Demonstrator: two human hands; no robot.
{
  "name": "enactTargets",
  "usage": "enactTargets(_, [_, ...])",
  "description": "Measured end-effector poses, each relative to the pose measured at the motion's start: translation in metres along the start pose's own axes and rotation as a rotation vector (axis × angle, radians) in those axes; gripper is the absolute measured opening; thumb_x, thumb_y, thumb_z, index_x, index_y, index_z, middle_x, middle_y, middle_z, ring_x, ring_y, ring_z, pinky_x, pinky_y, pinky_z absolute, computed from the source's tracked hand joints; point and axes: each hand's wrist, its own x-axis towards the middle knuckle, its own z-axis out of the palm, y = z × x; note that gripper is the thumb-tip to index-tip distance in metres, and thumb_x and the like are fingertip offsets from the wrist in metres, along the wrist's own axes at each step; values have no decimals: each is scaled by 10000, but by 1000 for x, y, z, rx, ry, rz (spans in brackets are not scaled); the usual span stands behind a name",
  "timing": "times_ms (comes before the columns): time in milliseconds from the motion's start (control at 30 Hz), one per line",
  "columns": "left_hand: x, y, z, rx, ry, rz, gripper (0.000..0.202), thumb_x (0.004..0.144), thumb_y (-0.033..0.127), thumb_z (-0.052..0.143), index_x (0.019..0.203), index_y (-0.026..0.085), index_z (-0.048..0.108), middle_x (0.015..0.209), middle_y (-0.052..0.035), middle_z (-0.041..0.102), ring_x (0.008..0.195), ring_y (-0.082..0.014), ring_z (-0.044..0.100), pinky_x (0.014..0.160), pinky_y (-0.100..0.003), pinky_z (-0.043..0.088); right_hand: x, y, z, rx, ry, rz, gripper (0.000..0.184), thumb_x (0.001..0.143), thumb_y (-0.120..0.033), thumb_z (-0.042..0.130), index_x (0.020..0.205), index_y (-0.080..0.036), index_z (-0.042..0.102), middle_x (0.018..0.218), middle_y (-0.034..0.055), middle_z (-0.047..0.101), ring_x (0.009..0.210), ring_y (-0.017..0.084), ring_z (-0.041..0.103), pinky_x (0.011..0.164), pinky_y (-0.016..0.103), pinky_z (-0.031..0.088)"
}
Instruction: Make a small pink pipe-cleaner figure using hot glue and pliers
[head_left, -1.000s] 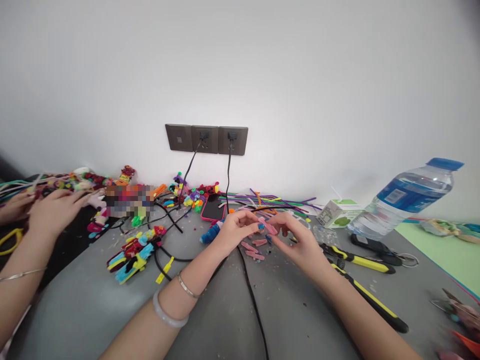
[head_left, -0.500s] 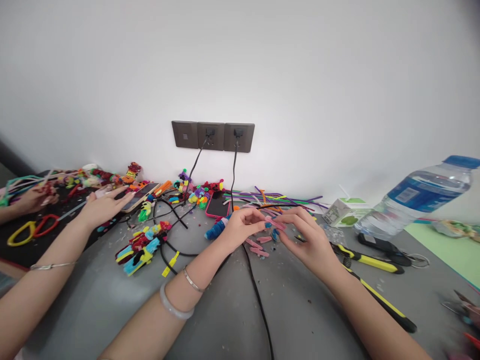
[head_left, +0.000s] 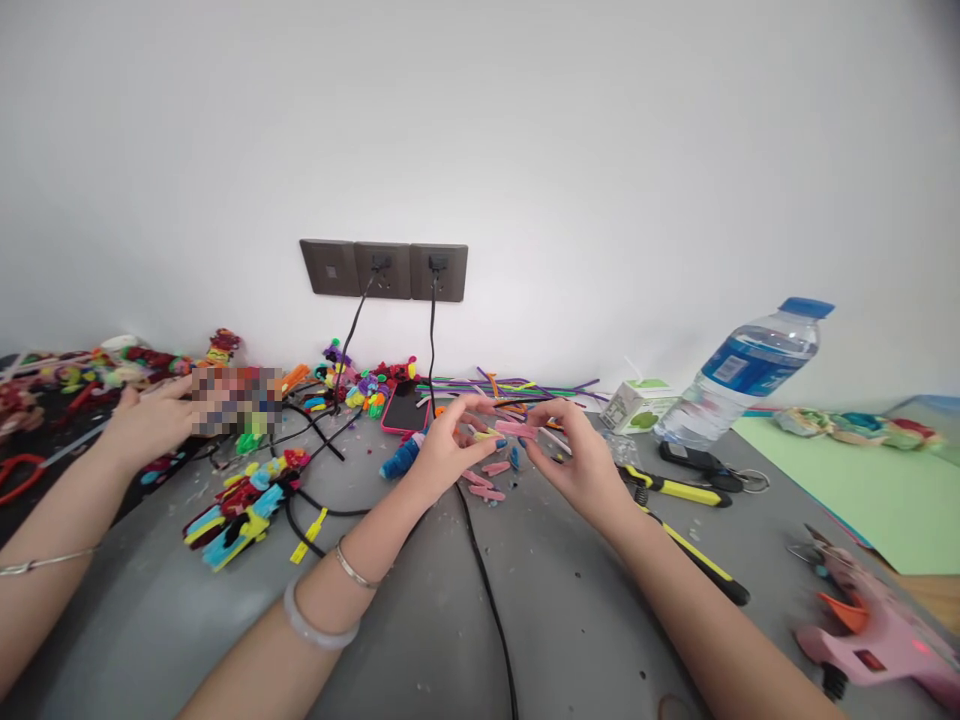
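My left hand and my right hand meet over the grey table, both pinching a short pink pipe-cleaner piece between their fingertips. Under them lie a few more short pink pieces and a blue one. A black cable runs beneath my left hand towards me.
Another person's hand rests at the left by colourful craft figures. A pink-cased phone, loose pipe cleaners, yellow-handled pliers, a water bottle, a small carton, green paper and a pink glue gun lie around.
The view has swung right, bringing the glue gun and green paper into sight. My hands stay together on the pink piece. The other person's hand remains by the phone at left.
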Motion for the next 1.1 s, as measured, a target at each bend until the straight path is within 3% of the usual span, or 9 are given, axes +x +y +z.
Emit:
enactTargets(233, [0, 8, 1, 71, -69, 80, 152, 732, 142, 638, 882, 168, 652, 1033, -76, 591, 941, -181, 590, 586, -191, 473, -2, -1, 5, 25, -33, -21, 211, 899, -156, 554, 1077, -250, 491, 980, 66, 612, 917, 234, 591, 798, 395, 498])
enactTargets(433, [-1, 6, 2, 107, -43, 76, 247, 727, 99, 626, 964, 171, 631, 1076, -74, 588, 944, -172, 584, 615, -196, 483, -4, -1, 6, 35, -13, -9, 226, 887, -139, 556, 1072, -250, 489, 978, 62, 611, 911, 230, 591, 791, 389, 497])
enactTargets(733, [-1, 4, 1, 92, -44, 90, 163, 756, 119, 624, 909, 176, 618, 1018, -61, 567, 908, -164, 580, 610, -199, 490, -4, 1, 7, 25, 29, -4, 216, 893, -168, 556, 1081, -248, 485, 970, 64, 622, 894, 225, 603, 785, 388, 511])
enactTargets(867, [-1, 5, 0, 78, -35, 105, 82, 787, 198, 652, 859, 167, 632, 1010, -72, 566, 898, -167, 581, 587, -198, 481, -4, 1, 7, 27, 20, 0, 220, 895, -164, 560, 1084, -251, 488, 976, 65, 624, 902, 228, 603, 786, 389, 508])
enactTargets(967, [0, 2, -1, 65, -17, 97, 106, 789, 220, 661, 876, 163, 636, 1035, -83, 578, 906, -171, 588, 590, -203, 486, -4, 1, 7, 27, 19, 8, 174, 891, -157, 554, 1027, -252, 498, 938, 57, 622, 882, 230, 603, 775, 386, 498])
enactTargets(1100, [1, -1, -2, 76, -10, 98, 257, 741, 135, 665, 991, 180, 629, 1096, -81, 593, 934, -169, 594, 602, -192, 489, -4, 2, 7, 27, 23, 5, 185, 876, -135, 554, 1011, -251, 504, 929, 49, 619, 874, 226, 597, 774, 379, 487])
